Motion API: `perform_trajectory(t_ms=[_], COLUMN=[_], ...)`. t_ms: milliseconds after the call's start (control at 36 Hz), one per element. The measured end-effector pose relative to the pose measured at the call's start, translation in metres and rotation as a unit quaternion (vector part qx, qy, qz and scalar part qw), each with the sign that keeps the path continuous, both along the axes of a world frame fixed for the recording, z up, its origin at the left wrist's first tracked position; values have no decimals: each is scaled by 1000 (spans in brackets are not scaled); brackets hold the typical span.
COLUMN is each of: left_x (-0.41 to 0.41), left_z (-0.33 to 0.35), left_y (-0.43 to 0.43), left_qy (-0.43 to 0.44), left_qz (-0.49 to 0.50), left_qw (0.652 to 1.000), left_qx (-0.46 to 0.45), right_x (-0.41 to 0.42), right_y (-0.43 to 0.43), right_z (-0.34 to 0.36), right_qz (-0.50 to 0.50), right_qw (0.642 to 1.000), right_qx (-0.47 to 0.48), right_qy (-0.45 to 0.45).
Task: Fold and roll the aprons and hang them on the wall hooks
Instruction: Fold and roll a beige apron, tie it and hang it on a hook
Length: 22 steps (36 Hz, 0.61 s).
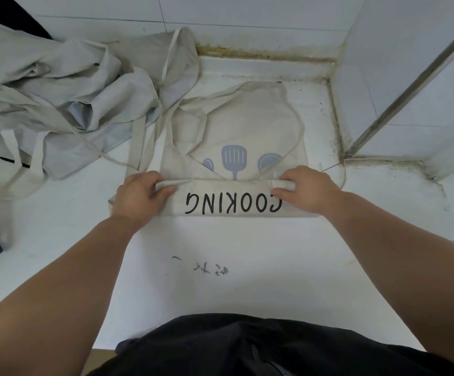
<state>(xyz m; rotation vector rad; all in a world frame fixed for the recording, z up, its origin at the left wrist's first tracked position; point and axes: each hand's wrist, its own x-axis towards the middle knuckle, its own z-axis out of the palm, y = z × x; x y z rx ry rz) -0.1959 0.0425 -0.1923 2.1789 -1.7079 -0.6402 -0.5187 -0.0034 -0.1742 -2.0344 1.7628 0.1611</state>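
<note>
White bench (pixel 220 240), scuffed, dark scribbles (pixel 209 268) near front. Grimy, mould-stained seam (pixel 261 54) where it met tiled wall (pixel 247 12). Crumpled grey apron pile (pixel 57 90) at back left. Beige apron (pixel 236 126) lay mid-bench, straps looped on top, grey utensil print, black "COOKING" upside-down on rolled near edge. Left hand (pixel 139 195) and right hand (pixel 306 191) each gripped one end of roll.

beige apron (pixel 236 126) w/ black lettering, grey utensil print, white counter (pixel 220 253)

Bare forearms extended forward, left hand (pixel 139 195), right hand (pixel 306 189) (level, apart), fingers (pixel 281 191) curled, pinching the apron (pixel 234 126)
</note>
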Motion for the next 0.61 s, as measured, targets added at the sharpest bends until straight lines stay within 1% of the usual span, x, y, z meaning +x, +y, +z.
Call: perform_trajectory(t_ms=[111, 194, 361, 389, 444, 472, 500, 528, 556, 583, 611], left_x=[2, -4, -8, -8, -13, -18, -25, -34, -45, -56, -70], left_z=[-5, -2, -4, -4, -3, -2, -1, 0, -1, -3, -5], left_y=[0, -3, -6, -6, -7, -7, -7, -7, -7, -6, -3], left_qy=[29, 14, 31, 16, -62, -114, -158, -183, -183, -160, -128], left_qz=[19, 33, 111, 115, 107, 91, 55, -5, -78, -164, -244], left_qw=[999, 999, 993, 993, 992, 989, 986, 980, 971, 958, 946], left_qx=[9, 7, 20, 21, 17, 5, -25, -74, -135, -173, -172], right_x=[-2, -1, 4, 6, 10, 13, 16, 21, 26, 34, 42], right_y=[-4, -6, 2, 5, 14, 19, 23, 26, 27, 29, 29], right_z=[0, -4, -7, -8, -10, -9, -9, -7, -6, -6, -7], right_qz=[-6, -5, -7, -8, 6, 23, 45, 68, 89, 103, 109], right_qw=[1000, 999, 998, 997, 992, 987, 982, 978, 977, 978, 982], right_qx=[13, 11, -21, -26, -58, -80, -96, -103, -104, -98, -86], right_qy=[14, 30, 56, 66, 111, 136, 156, 167, 166, 151, 125])
